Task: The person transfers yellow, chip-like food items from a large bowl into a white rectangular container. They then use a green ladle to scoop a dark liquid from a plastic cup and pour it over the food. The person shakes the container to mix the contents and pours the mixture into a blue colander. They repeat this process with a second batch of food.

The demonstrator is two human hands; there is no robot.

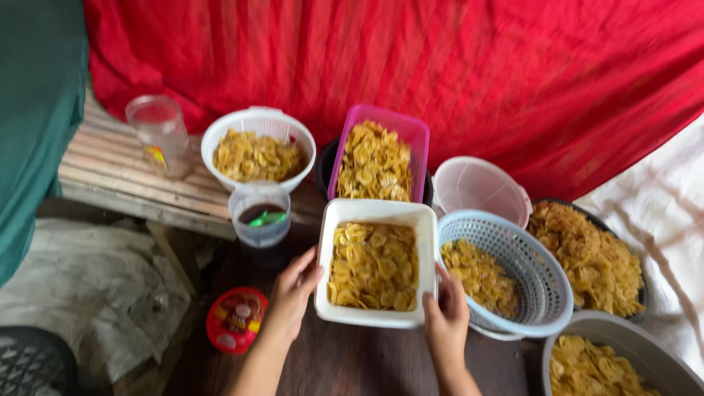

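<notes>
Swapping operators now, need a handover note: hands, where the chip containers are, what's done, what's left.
Left hand: gripping the left rim of the white rectangular tub of banana chips, fingers on its edge.
Right hand: gripping the tub's right rim.
Tub sits on the dark wooden table, front centre, holding a layer of chips.
Around it: blue mesh basket of chips to the right, pink basket and white round basket behind, all holding chips. Clear lidded jar back left, red lid left.
Done: tub has chips in it.
Left: tub has no lid on, both hands hold it.
</notes>
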